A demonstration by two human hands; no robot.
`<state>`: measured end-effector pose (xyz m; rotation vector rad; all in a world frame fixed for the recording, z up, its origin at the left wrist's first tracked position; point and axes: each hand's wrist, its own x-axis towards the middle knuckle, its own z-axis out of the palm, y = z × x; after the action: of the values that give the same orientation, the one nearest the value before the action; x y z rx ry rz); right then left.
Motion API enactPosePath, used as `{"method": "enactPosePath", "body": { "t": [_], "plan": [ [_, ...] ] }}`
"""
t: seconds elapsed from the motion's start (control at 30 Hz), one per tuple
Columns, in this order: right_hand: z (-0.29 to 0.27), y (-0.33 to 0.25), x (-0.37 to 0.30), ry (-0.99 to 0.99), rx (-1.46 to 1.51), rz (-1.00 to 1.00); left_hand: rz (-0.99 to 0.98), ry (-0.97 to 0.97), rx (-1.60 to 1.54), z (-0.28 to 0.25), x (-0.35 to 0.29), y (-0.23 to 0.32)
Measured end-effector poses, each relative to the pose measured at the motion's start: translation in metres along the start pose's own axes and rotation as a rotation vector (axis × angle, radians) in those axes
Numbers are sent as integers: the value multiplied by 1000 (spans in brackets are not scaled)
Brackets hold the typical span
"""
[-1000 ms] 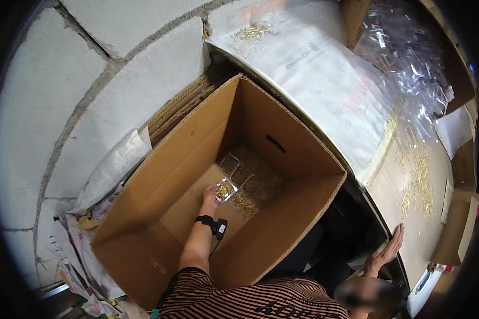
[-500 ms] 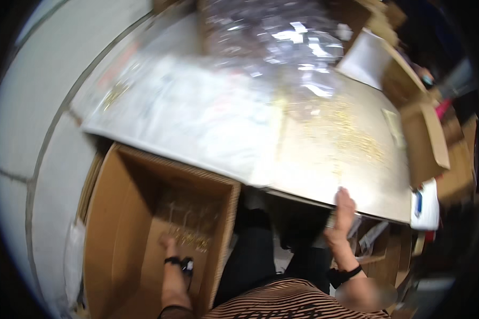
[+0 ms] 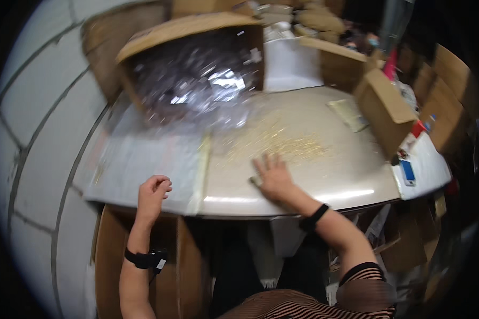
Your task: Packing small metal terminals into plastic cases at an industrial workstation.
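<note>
My right hand (image 3: 275, 179) rests on the beige tabletop (image 3: 239, 186) with its fingers spread. Its fingertips reach the near edge of a scattered heap of thin, gold-coloured small pieces (image 3: 298, 144), too blurred to name. A small dark patch shows at its thumb. My left hand (image 3: 153, 195) hovers over the table's front edge at the left, its fingers curled in and nothing visible in them. Below it stands an open cardboard box (image 3: 189, 260), partly covered by my left forearm. Clear plastic bags (image 3: 207, 87) spill from a tipped carton (image 3: 191, 24) at the back.
A clear plastic sheet (image 3: 138, 159) covers the table's left part. At the right are a cardboard flap (image 3: 386, 106), a yellowish packet (image 3: 348, 114) and a blue-screened phone (image 3: 407, 173) on a white bag (image 3: 428, 159). A tiled floor (image 3: 42, 159) lies to the left.
My left hand has come up out of the cardboard box to above the table edge. My right hand has moved from the table's front edge onto the tabletop, beside the gold-coloured pieces. The view has turned.
</note>
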<state>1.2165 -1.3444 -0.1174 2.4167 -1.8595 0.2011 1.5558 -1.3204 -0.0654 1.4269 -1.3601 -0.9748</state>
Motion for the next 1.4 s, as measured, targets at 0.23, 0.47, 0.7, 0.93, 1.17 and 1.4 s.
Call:
{"method": "enactPosePath", "body": {
  "t": [0.23, 0.47, 0.7, 0.93, 1.17, 1.4],
  "plan": [
    [12, 41, -21, -30, 162, -295, 293, 186, 711, 113, 129, -28],
    [-13, 144, -102, 174, 714, 476, 548, 128, 1163, 143, 159, -32],
    [3, 137, -65, 171, 372, 428, 629, 77, 1354, 167, 150, -14],
    [16, 34, -45, 66, 280, 93, 506, 4, 1304, 153, 127, -2],
    [15, 28, -46, 154, 307, 114, 499, 14, 1203, 144, 121, -10],
    [-5, 30, -37, 365, 421, 107, 640, -52, 1067, 159, 78, 13]
  ]
}}
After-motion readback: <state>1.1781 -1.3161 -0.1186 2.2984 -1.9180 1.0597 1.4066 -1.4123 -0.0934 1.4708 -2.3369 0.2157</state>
